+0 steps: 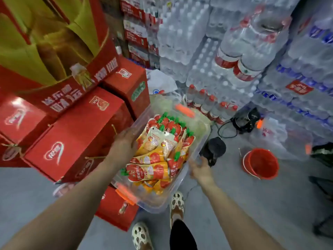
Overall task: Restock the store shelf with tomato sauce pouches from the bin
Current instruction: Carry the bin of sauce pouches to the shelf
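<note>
A person looks down at a clear plastic bin (pixel 155 204) held above the floor (pixel 270 204), one hand on each long side, probably to keep it level. The left hand (pixel 124 143) grips the left rim, fingers curled over it. The right hand (pixel 201 170) meets the right rim; blur hides whether its fingers clasp it. Tomato sauce pouches (pixel 155 157) lie heaped inside the bin. Red cartons (pixel 72 141) stand left, and a red bucket (pixel 259 163) sits right. No shelf is visible.
</note>
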### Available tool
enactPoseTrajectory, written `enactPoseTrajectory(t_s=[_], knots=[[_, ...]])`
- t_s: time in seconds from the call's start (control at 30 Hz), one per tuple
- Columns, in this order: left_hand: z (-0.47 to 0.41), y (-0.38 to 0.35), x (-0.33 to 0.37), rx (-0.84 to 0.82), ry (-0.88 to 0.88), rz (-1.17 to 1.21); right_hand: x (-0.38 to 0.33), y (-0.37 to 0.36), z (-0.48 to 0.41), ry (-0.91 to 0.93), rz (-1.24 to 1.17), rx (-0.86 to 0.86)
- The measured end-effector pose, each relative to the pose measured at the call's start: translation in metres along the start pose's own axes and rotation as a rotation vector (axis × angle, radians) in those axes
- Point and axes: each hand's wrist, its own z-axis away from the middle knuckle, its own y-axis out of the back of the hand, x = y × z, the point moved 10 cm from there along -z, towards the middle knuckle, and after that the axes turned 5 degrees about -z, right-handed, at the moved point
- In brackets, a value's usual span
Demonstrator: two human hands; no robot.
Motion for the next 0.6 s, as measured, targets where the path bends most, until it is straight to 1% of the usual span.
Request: enactPoseTrajectory(t_s=[0.07,0.13,0.2,0.23,0.3,0.37,0.47,0.53,0.6], knots=[[-0.024,-0.016,-0.008,0.000,0.055,-0.063,0.000,-0.009,-0.009,0.019,-0.062,-0.024],[-0.043,-0.029,-0.014,0.005,0.112,-0.110,-0.014,-0.018,0.000,0.058,-0.108,-0.060],[-0.055,-0.042,-0.017,0.024,0.148,-0.216,-0.024,-0.019,0.002,0.077,-0.154,-0.068],[-0.057,-0.046,-0.017,0.032,0.164,-0.284,-0.024,-0.019,0.000,0.064,-0.165,-0.066],[-0.058,-0.044,-0.016,0.059,0.210,-0.338,-0.024,-0.017,0.000,0.041,-0.152,-0.048],[-0.060,-0.040,-0.018,0.049,0.270,-0.303,-0.022,-0.012,-0.001,0.033,-0.110,-0.040],[-0.056,-0.034,-0.023,0.025,0.280,-0.188,-0.021,-0.002,-0.003,0.016,-0.052,-0.027],[-0.038,-0.035,-0.030,-0.010,0.280,-0.080,-0.022,0.009,-0.005,0.029,0.014,-0.018],[-0.007,-0.043,-0.040,-0.072,0.345,0.049,-0.028,0.023,-0.005,0.071,0.054,-0.007]])
